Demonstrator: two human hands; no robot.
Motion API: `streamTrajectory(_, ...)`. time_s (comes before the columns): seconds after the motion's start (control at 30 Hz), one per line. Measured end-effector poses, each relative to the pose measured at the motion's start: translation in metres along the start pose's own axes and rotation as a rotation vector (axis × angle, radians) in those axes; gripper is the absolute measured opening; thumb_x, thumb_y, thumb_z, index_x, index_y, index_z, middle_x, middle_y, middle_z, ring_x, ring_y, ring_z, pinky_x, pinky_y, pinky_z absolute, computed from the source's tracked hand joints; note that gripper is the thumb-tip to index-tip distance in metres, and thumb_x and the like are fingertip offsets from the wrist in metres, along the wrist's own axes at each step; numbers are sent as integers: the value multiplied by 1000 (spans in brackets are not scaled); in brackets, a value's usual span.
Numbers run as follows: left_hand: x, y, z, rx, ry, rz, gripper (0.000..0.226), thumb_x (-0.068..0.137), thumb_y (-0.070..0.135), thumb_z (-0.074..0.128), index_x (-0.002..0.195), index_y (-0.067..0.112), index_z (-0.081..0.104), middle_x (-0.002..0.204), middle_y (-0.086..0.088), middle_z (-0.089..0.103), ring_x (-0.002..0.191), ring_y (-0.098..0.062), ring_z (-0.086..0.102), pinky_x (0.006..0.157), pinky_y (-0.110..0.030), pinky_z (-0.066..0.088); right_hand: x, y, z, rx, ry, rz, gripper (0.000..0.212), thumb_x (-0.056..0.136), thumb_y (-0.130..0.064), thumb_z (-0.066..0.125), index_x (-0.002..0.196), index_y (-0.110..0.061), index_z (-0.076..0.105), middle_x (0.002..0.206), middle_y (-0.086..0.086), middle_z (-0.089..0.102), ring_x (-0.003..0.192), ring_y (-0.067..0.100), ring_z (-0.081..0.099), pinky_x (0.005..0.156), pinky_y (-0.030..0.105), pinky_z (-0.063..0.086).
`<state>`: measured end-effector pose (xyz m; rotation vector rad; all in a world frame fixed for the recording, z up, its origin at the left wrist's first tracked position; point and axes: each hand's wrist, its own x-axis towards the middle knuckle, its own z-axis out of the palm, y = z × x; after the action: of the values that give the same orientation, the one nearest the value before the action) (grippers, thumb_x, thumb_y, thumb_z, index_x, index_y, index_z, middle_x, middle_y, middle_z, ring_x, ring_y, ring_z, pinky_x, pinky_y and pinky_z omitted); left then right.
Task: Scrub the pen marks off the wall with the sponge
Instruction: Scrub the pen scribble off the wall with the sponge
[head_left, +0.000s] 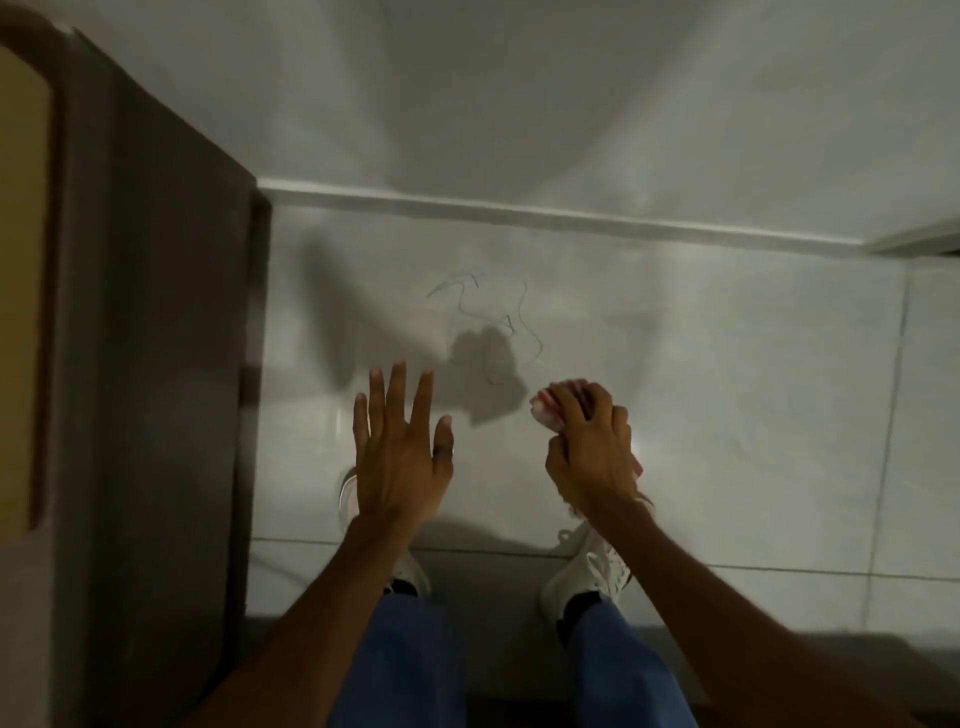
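Observation:
Thin dark pen marks (488, 317) squiggle across a pale grey surface, in the middle of the head view. My right hand (592, 447) is shut on a pink and white sponge (548, 408), which pokes out past the fingers, just below and right of the marks. The sponge's shadow falls over the lower end of the scribble. My left hand (400, 447) is open with fingers spread, a ring on one finger, held to the left of the marks and holding nothing.
A dark brown door or cabinet side (156, 312) fills the left. A white skirting strip (519, 213) runs across above the marks. My white shoes (592, 571) and blue trousers (613, 670) show below on the tiled floor (779, 415).

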<state>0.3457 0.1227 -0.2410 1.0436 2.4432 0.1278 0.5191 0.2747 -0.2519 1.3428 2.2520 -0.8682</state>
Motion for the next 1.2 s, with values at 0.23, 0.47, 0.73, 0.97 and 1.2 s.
streamTrajectory(0.23,67,-42,104,86,-71,72,67,109,41,38,170,15,27,179,-19,14,167,-44,8,135,-60,15,105,18,81,-7,168,9,71,97,-38,53,162,-21,31,168,16,28,139,45,41,113,57,38)
streamTrajectory(0.47,151,-87,164,94,74,64,70,111,35,33,172,10,10,181,-19,5,168,-42,3,137,-55,9,179,39,144,-129,210,-201,68,110,-45,20,169,-15,6,178,11,3,165,27,-1,135,52,3)
streamTrajectory(0.73,171,-115,219,175,334,129,69,112,47,22,172,14,15,180,-20,15,167,-40,13,136,-54,7,273,23,113,-287,362,-284,71,109,-52,18,168,-14,7,178,11,5,165,32,3,133,51,1)
streamTrajectory(0.97,168,-113,219,128,388,157,67,110,42,30,171,14,22,179,-17,19,167,-38,16,136,-56,12,234,13,136,-291,413,-230,69,109,-46,20,169,-14,8,178,10,4,165,30,0,133,53,7)
streamTrajectory(1.2,169,-115,218,111,389,159,69,108,42,32,170,12,25,179,-18,21,166,-39,18,136,-57,13,186,31,186,-285,336,-309,68,108,-47,25,169,-19,12,179,5,8,166,24,1,134,44,-1)
